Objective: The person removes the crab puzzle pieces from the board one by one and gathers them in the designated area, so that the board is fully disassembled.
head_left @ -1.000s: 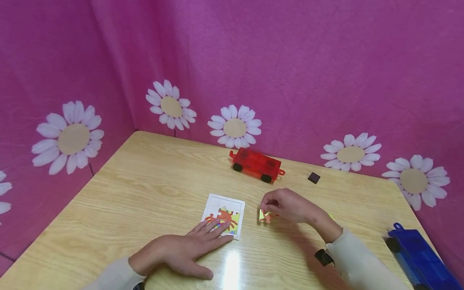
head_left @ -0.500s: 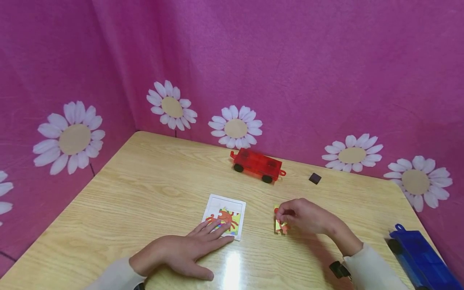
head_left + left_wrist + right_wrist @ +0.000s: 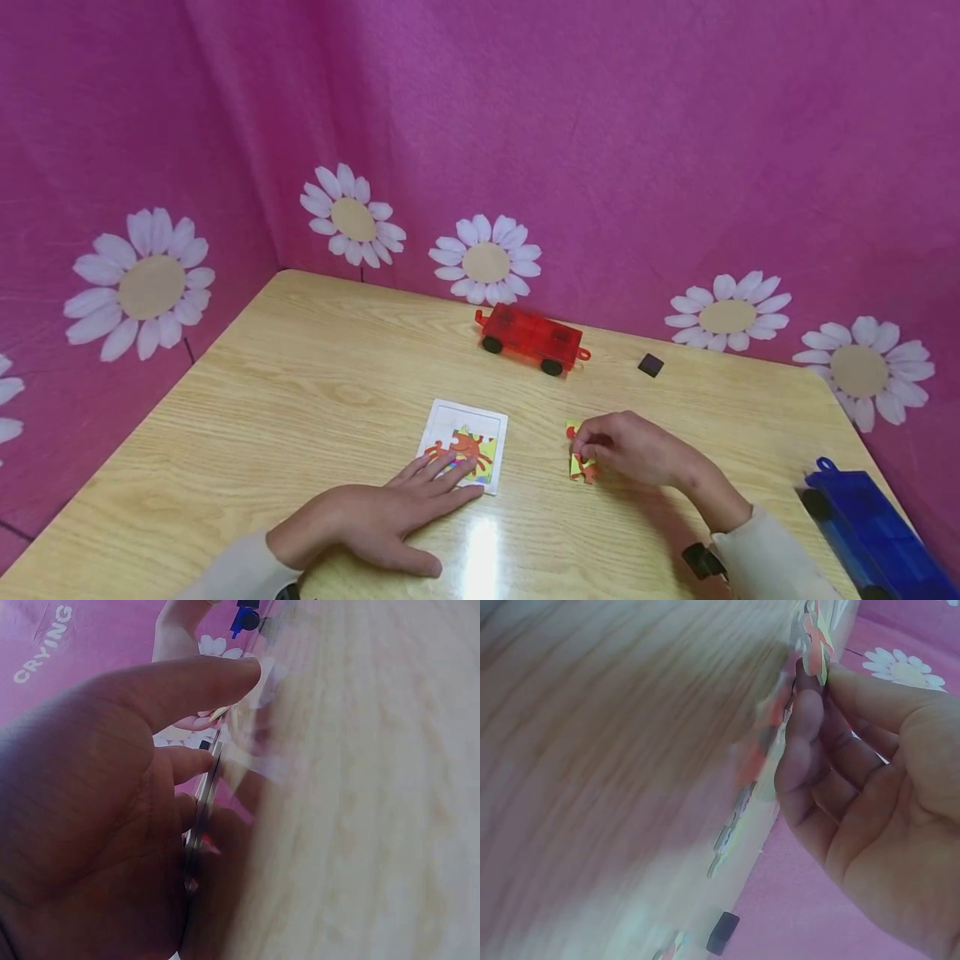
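Note:
A white-framed crab jigsaw puzzle [image 3: 480,450] lies on the wooden table, partly filled with red and yellow pieces. Across its lower left edge rest the spread fingers of my left hand [image 3: 382,517], which hides part of the picture. To the right of the puzzle, my right hand [image 3: 637,450] pinches a puzzle piece [image 3: 583,468] between thumb and fingertips. The right wrist view shows that puzzle piece [image 3: 816,649] tilted at the fingertips. More yellow and red [image 3: 572,427] shows just behind those fingers; whether it is a separate piece is hard to tell.
A red toy wagon [image 3: 531,337] stands at the table's back, with a small dark square [image 3: 650,365] to its right. At the right edge is a blue toy wagon [image 3: 870,533]. Loose puzzle pieces [image 3: 731,832] lie on the table near my right hand. A pink flowered cloth [image 3: 585,167] hangs behind.
My right hand has moved right and slightly toward me with the puzzle piece, then stays nearly still over the last half second. My left hand keeps its place on the puzzle.

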`<move>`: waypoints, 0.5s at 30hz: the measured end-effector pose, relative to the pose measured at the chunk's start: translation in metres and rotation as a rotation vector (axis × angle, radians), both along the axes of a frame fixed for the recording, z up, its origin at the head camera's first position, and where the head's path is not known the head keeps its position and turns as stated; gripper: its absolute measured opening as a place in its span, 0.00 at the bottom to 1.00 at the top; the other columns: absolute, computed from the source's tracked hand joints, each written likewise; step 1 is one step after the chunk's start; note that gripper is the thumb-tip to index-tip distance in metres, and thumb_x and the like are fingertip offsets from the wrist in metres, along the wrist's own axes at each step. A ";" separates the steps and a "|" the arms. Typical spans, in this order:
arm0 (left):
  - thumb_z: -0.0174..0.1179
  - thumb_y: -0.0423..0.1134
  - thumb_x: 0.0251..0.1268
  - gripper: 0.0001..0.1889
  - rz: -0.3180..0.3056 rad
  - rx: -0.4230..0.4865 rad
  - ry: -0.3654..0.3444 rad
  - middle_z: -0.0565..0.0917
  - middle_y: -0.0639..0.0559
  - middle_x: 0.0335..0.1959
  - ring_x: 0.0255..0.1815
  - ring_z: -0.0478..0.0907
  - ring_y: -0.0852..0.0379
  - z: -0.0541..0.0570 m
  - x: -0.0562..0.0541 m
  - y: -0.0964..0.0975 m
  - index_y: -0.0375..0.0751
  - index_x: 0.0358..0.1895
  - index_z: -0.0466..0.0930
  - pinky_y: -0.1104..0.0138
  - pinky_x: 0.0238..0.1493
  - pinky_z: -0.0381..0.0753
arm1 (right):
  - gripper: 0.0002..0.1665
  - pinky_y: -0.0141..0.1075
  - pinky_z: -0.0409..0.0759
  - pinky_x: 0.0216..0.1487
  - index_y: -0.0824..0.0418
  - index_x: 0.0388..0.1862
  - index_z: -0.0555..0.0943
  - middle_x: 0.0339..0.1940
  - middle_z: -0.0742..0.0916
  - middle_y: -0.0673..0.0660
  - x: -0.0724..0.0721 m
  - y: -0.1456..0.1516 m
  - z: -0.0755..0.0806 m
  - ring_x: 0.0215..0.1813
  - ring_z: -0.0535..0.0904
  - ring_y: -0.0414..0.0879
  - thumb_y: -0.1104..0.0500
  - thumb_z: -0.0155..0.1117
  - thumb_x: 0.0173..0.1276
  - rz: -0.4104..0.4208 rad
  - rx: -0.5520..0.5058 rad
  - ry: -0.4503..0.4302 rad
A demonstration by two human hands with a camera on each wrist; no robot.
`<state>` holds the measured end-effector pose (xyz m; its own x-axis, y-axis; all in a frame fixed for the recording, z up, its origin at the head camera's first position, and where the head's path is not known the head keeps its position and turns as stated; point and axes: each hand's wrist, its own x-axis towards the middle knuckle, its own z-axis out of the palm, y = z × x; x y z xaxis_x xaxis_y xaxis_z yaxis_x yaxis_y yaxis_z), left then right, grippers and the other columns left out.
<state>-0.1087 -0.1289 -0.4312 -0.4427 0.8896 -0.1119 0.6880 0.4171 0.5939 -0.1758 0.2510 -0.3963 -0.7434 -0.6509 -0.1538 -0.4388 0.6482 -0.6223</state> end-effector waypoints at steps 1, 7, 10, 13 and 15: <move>0.58 0.57 0.73 0.45 0.001 0.000 -0.004 0.35 0.47 0.86 0.83 0.28 0.41 0.000 0.000 0.000 0.49 0.85 0.46 0.41 0.78 0.33 | 0.08 0.33 0.77 0.38 0.53 0.40 0.86 0.31 0.84 0.44 0.000 0.000 0.000 0.35 0.76 0.38 0.66 0.64 0.75 0.004 -0.004 -0.002; 0.58 0.58 0.74 0.45 0.003 -0.010 -0.014 0.35 0.48 0.86 0.83 0.28 0.42 0.000 -0.001 0.000 0.51 0.85 0.45 0.41 0.78 0.33 | 0.09 0.33 0.77 0.37 0.53 0.40 0.86 0.31 0.84 0.45 0.001 0.001 0.000 0.34 0.76 0.37 0.66 0.63 0.75 -0.006 -0.017 0.004; 0.57 0.59 0.74 0.45 0.003 -0.014 -0.024 0.35 0.49 0.86 0.83 0.28 0.42 0.000 -0.002 0.000 0.51 0.85 0.45 0.41 0.78 0.33 | 0.09 0.32 0.76 0.36 0.53 0.39 0.86 0.31 0.84 0.45 0.001 0.001 0.000 0.33 0.75 0.36 0.66 0.64 0.75 -0.003 -0.018 0.022; 0.57 0.60 0.74 0.45 0.004 -0.015 -0.028 0.35 0.49 0.86 0.83 0.28 0.42 0.000 -0.002 0.000 0.52 0.85 0.45 0.42 0.78 0.33 | 0.08 0.32 0.76 0.35 0.54 0.39 0.86 0.31 0.84 0.45 0.002 0.001 0.001 0.32 0.75 0.36 0.65 0.64 0.75 0.009 -0.024 0.042; 0.57 0.59 0.74 0.45 0.003 -0.016 -0.024 0.35 0.49 0.86 0.83 0.28 0.42 0.000 -0.002 0.000 0.51 0.85 0.45 0.42 0.78 0.33 | 0.08 0.32 0.76 0.36 0.54 0.40 0.87 0.31 0.85 0.45 0.002 0.001 0.002 0.33 0.75 0.36 0.65 0.64 0.75 0.002 -0.020 0.048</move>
